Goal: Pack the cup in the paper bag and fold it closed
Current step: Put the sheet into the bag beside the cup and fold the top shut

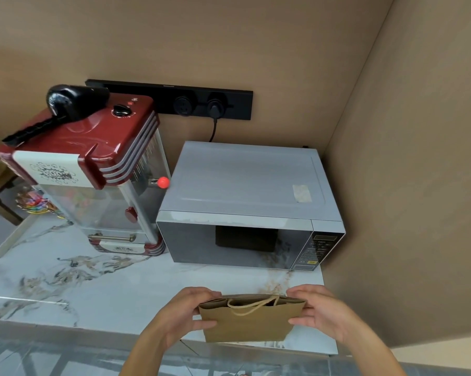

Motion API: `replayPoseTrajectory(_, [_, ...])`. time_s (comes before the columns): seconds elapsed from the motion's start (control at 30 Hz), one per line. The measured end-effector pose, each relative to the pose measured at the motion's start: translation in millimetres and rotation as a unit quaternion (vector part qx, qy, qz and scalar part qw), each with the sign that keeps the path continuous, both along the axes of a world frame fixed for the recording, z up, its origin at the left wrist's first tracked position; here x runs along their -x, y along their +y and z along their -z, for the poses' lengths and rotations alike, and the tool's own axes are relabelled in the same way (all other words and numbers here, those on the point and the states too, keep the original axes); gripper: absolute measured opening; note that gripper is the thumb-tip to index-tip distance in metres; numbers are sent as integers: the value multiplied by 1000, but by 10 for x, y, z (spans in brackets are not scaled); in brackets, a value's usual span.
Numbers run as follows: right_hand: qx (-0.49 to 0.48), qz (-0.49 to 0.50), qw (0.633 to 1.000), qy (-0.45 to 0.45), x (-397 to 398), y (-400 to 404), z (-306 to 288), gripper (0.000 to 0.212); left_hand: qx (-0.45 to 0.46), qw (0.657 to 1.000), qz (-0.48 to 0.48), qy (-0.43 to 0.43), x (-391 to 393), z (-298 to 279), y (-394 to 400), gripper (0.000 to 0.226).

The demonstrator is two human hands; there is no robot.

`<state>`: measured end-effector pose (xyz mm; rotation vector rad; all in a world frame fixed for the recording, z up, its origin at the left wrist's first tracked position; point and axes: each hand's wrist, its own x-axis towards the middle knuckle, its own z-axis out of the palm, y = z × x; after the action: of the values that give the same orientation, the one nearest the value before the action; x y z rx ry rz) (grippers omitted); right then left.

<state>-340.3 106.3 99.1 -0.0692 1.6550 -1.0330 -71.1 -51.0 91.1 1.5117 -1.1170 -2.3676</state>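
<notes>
Bag (249, 322) stands upright at the near edge of the desk (98, 289), in front of the microwave (249, 210) w/ a gap between. Brown paper, top open a little; twine handle (252, 305) droops over the front panel. Left hand (186, 312) grips the bag's left top corner, fingers curled over the rim, thumb on the front. Right hand (317, 310) pinches the right top corner the same way, thumb across the front panel. Both hands closed on the bag, one per side. Cup isn't visible; can't tell if it's inside. Red popcorn machine (93, 169) sits left of the microwave, just beside it, w/ a black hair dryer (63, 107) lying on top. Black socket strip (180, 100) on the wall behind, one plug in.
</notes>
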Motion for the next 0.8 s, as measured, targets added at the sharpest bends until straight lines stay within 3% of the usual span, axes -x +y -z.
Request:
replayPoseTrajectory(0.1, [3, 12, 1000, 1, -7, -7, 32, 39, -10, 999, -35, 15, -2, 76, 9, 48])
replayPoseTrajectory(0.27, [17, 65, 997, -43, -19, -58, 75, 29, -21, 999, -47, 16, 47, 117, -12, 24])
replayPoseTrajectory(0.43, [34, 82, 992, -90, 6, -33, 166, 26, -21, 997, -69, 14, 10, 121, -15, 16])
replayPoseTrajectory(0.8, [11, 83, 991, -102, 39, -29, 204, 40, -32, 997, -65, -14, 47, 110, 16, 37])
